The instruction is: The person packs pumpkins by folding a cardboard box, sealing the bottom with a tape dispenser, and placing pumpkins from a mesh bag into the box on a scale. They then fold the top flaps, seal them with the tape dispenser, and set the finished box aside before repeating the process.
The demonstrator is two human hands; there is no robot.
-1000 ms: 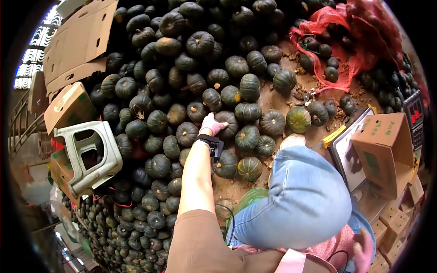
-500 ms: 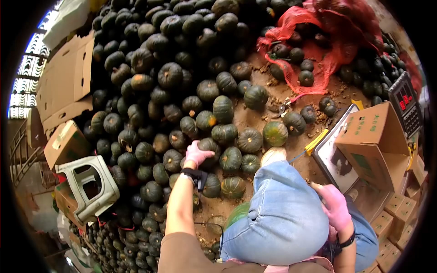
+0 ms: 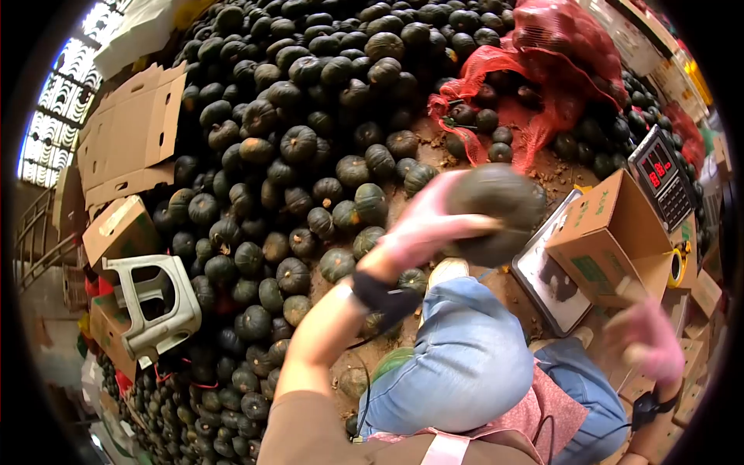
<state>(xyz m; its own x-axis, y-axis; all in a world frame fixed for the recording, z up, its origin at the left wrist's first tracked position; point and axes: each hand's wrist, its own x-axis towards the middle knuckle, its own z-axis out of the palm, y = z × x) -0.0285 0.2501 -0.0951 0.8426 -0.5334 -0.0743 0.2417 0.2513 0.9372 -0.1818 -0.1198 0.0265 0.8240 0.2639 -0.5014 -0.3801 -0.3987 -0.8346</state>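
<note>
Gripping a kabocha squash [image 3: 500, 209] aloft, left hand [image 3: 422, 231] fingers curled around it, cardboard box [image 3: 612, 232] just right of them. Right hand [image 3: 647, 345] blurred; grasp unclear. Probably best supported from underneath.
</note>
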